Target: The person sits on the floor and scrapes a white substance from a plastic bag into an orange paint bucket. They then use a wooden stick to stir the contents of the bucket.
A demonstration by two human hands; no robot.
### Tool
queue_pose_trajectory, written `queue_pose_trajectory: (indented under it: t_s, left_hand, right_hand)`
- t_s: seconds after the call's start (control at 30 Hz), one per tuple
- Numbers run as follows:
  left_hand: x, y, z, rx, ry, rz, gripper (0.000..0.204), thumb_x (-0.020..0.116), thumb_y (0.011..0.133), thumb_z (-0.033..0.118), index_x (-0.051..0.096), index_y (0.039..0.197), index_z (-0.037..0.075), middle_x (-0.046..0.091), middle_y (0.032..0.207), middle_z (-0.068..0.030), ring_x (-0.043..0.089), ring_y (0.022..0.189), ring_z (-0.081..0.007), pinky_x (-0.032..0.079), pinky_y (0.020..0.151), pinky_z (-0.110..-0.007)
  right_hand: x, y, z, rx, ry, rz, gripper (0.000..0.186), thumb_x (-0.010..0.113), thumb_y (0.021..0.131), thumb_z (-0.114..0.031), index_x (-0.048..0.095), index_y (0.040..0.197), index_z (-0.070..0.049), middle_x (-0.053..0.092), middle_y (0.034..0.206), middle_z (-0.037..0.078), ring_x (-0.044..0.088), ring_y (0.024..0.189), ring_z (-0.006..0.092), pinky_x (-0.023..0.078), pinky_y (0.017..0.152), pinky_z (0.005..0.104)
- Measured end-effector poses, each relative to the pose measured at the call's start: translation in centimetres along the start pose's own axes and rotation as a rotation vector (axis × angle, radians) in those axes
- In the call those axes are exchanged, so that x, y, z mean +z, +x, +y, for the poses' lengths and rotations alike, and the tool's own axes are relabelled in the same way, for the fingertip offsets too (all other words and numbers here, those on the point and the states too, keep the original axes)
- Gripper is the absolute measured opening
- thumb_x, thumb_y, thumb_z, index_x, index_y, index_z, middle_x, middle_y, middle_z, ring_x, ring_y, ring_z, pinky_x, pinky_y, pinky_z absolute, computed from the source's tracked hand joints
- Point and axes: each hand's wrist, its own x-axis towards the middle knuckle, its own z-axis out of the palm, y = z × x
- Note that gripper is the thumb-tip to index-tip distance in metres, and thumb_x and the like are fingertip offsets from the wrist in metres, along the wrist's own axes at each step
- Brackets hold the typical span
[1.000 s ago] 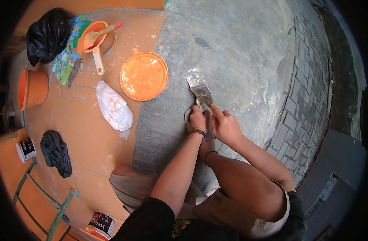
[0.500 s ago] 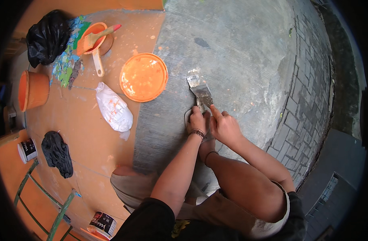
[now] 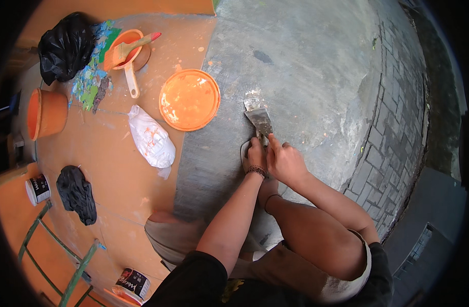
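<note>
In my left hand (image 3: 256,155), fingers wrapped round its handle, is a putty knife with a pale, smeared blade (image 3: 253,104) that lies low over the grey concrete. My right hand (image 3: 286,162) grips a second putty knife, its wider, darker blade (image 3: 260,121) crossing over the first one. The index finger of the right hand stretches along this knife toward the blade. The two blades overlap and look to be touching. Both handles are mostly hidden in my hands. My foot, in a sandal (image 3: 244,149), is just under the left hand.
Left of the concrete lie an orange round lid (image 3: 189,100), a stained white bag (image 3: 151,137) and an orange dipper (image 3: 132,84) with a paintbrush (image 3: 123,52) across it. Farther left are an orange bucket (image 3: 52,113), black plastic bags (image 3: 65,48) and paint tubs (image 3: 38,189). A green metal frame (image 3: 78,273) stands lower left.
The whole view has shifted slightly, so the floor things appear farther right. Against the left putty knife, the right blade has slid a little to the left. Both hands keep their grip.
</note>
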Motion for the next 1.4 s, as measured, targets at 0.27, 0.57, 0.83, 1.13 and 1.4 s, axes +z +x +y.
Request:
queue_pose_trajectory:
  t_s: [0.27, 0.57, 0.83, 1.13, 1.4]
  left_hand:
    - [0.8, -0.5, 0.8, 0.089, 0.251, -0.065, 0.039, 0.061, 0.085, 0.03, 0.042, 0.101, 0.001, 0.063, 0.093, -0.0252, 0.062, 0.09, -0.0403, 0.049, 0.071, -0.046]
    - [0.8, -0.3, 1.1, -0.057, 0.001, -0.013, 0.036, 0.062, 0.085, 0.03, 0.046, 0.1, 0.001, 0.064, 0.091, -0.0244, 0.062, 0.089, -0.0403, 0.049, 0.071, -0.046]
    - [0.7, 0.2, 0.2, 0.207, 0.276, 0.019, 0.037, 0.063, 0.084, 0.028, 0.042, 0.097, 0.002, 0.063, 0.087, -0.0276, 0.062, 0.084, -0.0434, 0.05, 0.064, -0.049]
    - [2.1, 0.1, 0.3, 0.173, 0.358, -0.038, 0.045, 0.061, 0.084, 0.029, 0.043, 0.117, 0.004, 0.059, 0.09, -0.0217, 0.062, 0.089, -0.0376, 0.052, 0.065, -0.044]
    - [0.9, 0.0, 1.2, 0.044, 0.134, 0.01, 0.033, 0.059, 0.087, 0.029, 0.048, 0.097, -0.001, 0.063, 0.091, -0.0274, 0.063, 0.087, -0.0409, 0.049, 0.069, -0.046]
  right_hand:
    - [0.1, 0.2, 0.4, 0.031, 0.017, -0.036, 0.043, 0.056, 0.079, -0.011, 0.053, 0.117, 0.007, 0.058, 0.064, 0.028, 0.06, 0.055, 0.0416, 0.051, 0.053, 0.0468]
    - [0.6, 0.7, 1.1, 0.029, 0.062, 0.007, 0.044, 0.056, 0.079, -0.011, 0.051, 0.118, 0.009, 0.058, 0.065, 0.03, 0.061, 0.058, 0.0421, 0.051, 0.054, 0.0484]
    - [-0.5, 1.1, -0.3, 0.023, 0.032, -0.03, 0.043, 0.056, 0.079, -0.011, 0.053, 0.118, 0.008, 0.058, 0.064, 0.029, 0.061, 0.056, 0.0415, 0.051, 0.053, 0.0472]
    - [-0.5, 2.0, -0.1, -0.026, -0.026, 0.002, 0.045, 0.056, 0.08, -0.012, 0.052, 0.12, 0.007, 0.057, 0.065, 0.029, 0.06, 0.054, 0.0392, 0.049, 0.047, 0.0454]
    - [-0.3, 0.2, 2.0, -0.011, 0.089, 0.003, 0.043, 0.058, 0.079, -0.009, 0.053, 0.119, 0.005, 0.059, 0.065, 0.027, 0.06, 0.056, 0.0387, 0.05, 0.051, 0.0458]
